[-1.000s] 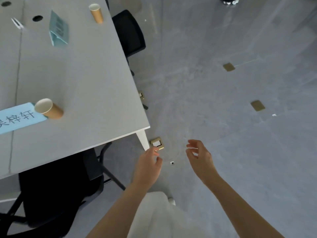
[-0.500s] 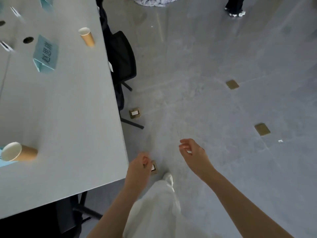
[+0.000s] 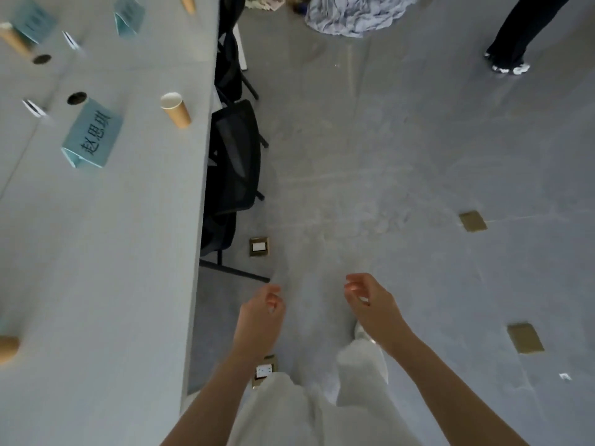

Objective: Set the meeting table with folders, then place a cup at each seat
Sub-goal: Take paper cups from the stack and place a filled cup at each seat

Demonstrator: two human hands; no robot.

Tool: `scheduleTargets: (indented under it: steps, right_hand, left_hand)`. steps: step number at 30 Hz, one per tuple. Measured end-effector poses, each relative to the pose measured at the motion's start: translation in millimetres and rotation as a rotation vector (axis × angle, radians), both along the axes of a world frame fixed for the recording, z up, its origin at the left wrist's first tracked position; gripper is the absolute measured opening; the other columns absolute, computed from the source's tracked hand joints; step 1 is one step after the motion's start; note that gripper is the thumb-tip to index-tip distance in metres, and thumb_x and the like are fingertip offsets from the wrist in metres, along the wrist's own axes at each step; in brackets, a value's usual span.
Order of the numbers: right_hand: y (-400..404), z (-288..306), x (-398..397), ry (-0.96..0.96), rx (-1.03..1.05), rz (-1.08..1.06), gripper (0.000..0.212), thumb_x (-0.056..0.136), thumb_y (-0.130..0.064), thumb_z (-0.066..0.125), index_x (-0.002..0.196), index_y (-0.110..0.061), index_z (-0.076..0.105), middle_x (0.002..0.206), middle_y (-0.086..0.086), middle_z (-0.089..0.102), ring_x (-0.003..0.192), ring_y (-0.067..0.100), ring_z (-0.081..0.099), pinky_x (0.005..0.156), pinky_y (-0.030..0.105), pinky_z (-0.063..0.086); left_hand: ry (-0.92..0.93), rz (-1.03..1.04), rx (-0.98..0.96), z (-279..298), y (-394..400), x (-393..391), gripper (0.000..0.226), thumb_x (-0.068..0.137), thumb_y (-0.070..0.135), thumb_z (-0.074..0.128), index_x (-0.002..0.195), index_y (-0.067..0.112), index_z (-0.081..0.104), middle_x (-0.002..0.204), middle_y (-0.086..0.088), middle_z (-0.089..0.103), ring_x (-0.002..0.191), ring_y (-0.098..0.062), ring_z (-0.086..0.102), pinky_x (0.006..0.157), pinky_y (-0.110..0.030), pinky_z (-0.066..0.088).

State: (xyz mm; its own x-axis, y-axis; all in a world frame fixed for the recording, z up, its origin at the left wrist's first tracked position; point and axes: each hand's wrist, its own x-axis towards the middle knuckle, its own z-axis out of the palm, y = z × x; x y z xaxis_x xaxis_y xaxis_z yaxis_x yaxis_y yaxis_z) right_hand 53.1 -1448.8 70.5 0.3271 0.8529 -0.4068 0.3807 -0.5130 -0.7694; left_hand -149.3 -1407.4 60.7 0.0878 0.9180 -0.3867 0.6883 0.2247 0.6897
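The long white meeting table (image 3: 106,252) fills the left side. A brown paper cup (image 3: 176,110) stands near its right edge, beside a folded blue name card (image 3: 93,136). More brown cups stand at the far left (image 3: 14,40), at the top (image 3: 188,3) and at the left edge (image 3: 8,349). Other blue name cards (image 3: 128,16) sit farther along. My left hand (image 3: 260,317) hangs over the floor just right of the table edge, fingers loosely curled and holding nothing. My right hand (image 3: 370,304) is beside it, fingers apart and empty.
Black office chairs (image 3: 235,159) are tucked under the table's right side. Brass floor sockets (image 3: 259,246) dot the grey floor. Another person's dark legs (image 3: 512,43) stand at the top right, next to a pile of pale cloth (image 3: 347,14).
I have walked forward along the table's right side. The near cup has slid toward the bottom left of view and the farther cup and name card have come closer. Both hands stay empty.
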Motion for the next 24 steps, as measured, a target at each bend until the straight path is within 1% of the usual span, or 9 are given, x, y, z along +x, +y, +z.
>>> scheduleTargets:
  steps: [2,4,6,9,11,16,20,22,24]
  right_hand:
    - [28.1,1.1,33.4,0.002,0.025,0.038,0.026,0.093,-0.015,0.056,0.118,-0.014,0.058,0.106,0.002,0.065,0.094,0.012,0.060,0.083,0.013,0.047]
    - [58.5,7.5,67.7,-0.002,0.039,0.104,0.026,0.094,-0.017,0.055,0.120,-0.016,0.056,0.107,-0.001,0.064,0.095,0.009,0.059,0.074,0.006,0.043]
    - [91.0,16.6,100.2,-0.006,0.032,0.162,0.026,0.095,-0.020,0.053,0.121,-0.017,0.055,0.110,-0.003,0.062,0.100,0.010,0.058,0.081,0.012,0.043]
    - [145.2,25.4,136.4,-0.041,0.068,0.231,0.024,0.095,-0.020,0.054,0.118,-0.018,0.056,0.110,-0.002,0.062,0.106,0.014,0.059,0.094,0.030,0.048]
    - [180.3,28.5,150.9,-0.058,0.083,0.276,0.024,0.094,-0.019,0.055,0.117,-0.016,0.056,0.109,0.000,0.062,0.106,0.016,0.060,0.095,0.035,0.049]
    - [262.9,24.1,152.9,-0.012,0.122,0.426,0.025,0.093,-0.016,0.056,0.118,-0.014,0.057,0.108,-0.002,0.063,0.096,0.001,0.063,0.079,0.015,0.045]
    - [338.0,15.4,129.6,-0.008,0.141,0.563,0.031,0.093,-0.017,0.057,0.123,-0.011,0.055,0.119,0.002,0.063,0.113,0.010,0.058,0.091,0.022,0.044]
    - [379.9,16.8,113.1,-0.015,0.174,0.606,0.031,0.093,-0.019,0.057,0.123,-0.011,0.055,0.120,0.001,0.063,0.114,0.011,0.058,0.095,0.025,0.045]
    - [421.4,18.6,95.3,-0.028,0.200,0.662,0.032,0.094,-0.019,0.055,0.125,-0.012,0.054,0.121,0.001,0.062,0.116,0.011,0.057,0.095,0.022,0.044]
  left_hand:
    - [0.001,0.091,-0.012,-5.2,18.7,26.2,0.017,0.096,0.014,0.053,0.112,0.016,0.060,0.083,0.010,0.061,0.079,-0.006,0.062,0.065,-0.010,0.045]
    - [0.021,0.164,-0.019,-3.7,37.9,53.5,0.020,0.095,0.014,0.054,0.114,0.013,0.061,0.084,0.007,0.062,0.082,-0.016,0.063,0.072,-0.022,0.047]
    - [0.041,0.208,-0.003,1.5,57.8,80.1,0.023,0.095,0.014,0.054,0.116,0.012,0.062,0.082,0.006,0.061,0.079,-0.014,0.059,0.072,-0.021,0.044]
    - [0.029,0.267,0.040,9.5,91.5,113.3,0.022,0.094,0.014,0.055,0.115,0.012,0.062,0.078,0.010,0.058,0.069,-0.002,0.055,0.058,-0.008,0.039]
    - [0.014,0.305,0.059,12.8,114.1,128.6,0.022,0.094,0.013,0.054,0.115,0.014,0.062,0.076,0.013,0.057,0.068,0.003,0.053,0.056,-0.006,0.039]
    - [0.034,0.331,0.156,12.9,160.1,141.9,0.022,0.092,0.010,0.058,0.113,0.013,0.063,0.096,0.006,0.064,0.086,-0.008,0.059,0.078,-0.016,0.043]
    - [0.069,0.419,0.150,1.9,209.6,130.0,0.020,0.091,0.009,0.057,0.109,0.012,0.064,0.092,0.004,0.064,0.089,-0.019,0.062,0.079,-0.031,0.050]
    - [0.079,0.464,0.129,-4.2,243.6,116.9,0.018,0.090,0.008,0.056,0.106,0.013,0.064,0.089,0.004,0.062,0.086,-0.022,0.062,0.074,-0.031,0.048]
    - [0.064,0.510,0.112,-8.1,280.6,101.0,0.019,0.090,0.009,0.056,0.108,0.014,0.063,0.092,0.002,0.063,0.090,-0.023,0.062,0.076,-0.030,0.047]
